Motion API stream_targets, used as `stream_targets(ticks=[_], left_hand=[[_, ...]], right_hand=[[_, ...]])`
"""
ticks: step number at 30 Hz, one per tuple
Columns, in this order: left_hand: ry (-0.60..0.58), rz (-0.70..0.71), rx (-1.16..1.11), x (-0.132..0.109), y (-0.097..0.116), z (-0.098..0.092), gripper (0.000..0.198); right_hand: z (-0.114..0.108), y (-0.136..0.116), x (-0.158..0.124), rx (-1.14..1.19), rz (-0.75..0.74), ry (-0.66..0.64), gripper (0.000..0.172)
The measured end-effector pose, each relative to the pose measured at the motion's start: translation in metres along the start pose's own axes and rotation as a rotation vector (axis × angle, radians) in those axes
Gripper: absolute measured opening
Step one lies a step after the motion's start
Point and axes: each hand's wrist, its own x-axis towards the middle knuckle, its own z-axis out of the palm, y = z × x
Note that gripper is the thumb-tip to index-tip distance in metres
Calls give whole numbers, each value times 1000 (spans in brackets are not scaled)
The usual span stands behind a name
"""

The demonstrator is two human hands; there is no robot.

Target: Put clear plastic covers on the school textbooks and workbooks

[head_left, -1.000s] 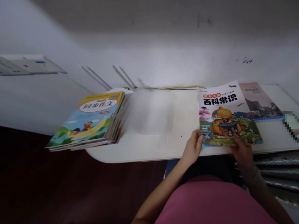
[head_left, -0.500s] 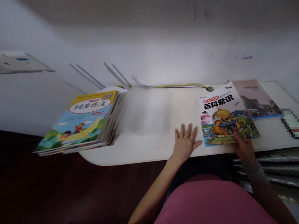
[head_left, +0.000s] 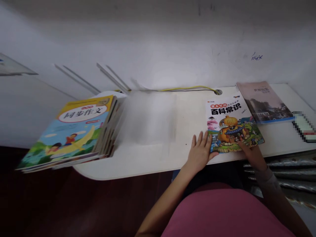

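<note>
A colourful book (head_left: 227,128) with a gourd-shaped house on its cover lies on the white desk (head_left: 148,161), close to the front edge. At its lower right edge is my right hand (head_left: 253,156), gripping the book with a finger or thumb over the cover and the rest hidden below. My left hand (head_left: 201,153) rests on the desk with its fingers stretched out, against the book's lower left edge. Behind and right of this book lies a brownish-pink book (head_left: 265,102) with a landscape on its cover.
A stack of books (head_left: 66,131) sits at the desk's left end, overhanging the front edge. Right of it is a blurred, see-through sheet-like shape (head_left: 150,121). A yellow cable (head_left: 187,87) runs along the wall to a desk hole. A pixelated object (head_left: 304,126) lies at the far right.
The gourd-house book's top has lowered, and it now lies flatter on the desk. My left hand has moved right, up to its edge. The whole view has shifted slightly.
</note>
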Motion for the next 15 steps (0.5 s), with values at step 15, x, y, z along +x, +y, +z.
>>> stream_targets(ticks=[15], left_hand=[[12, -5, -50, 1, -1, -2, 70]], right_hand=[[-49, 20, 12, -858, -299, 96, 48]])
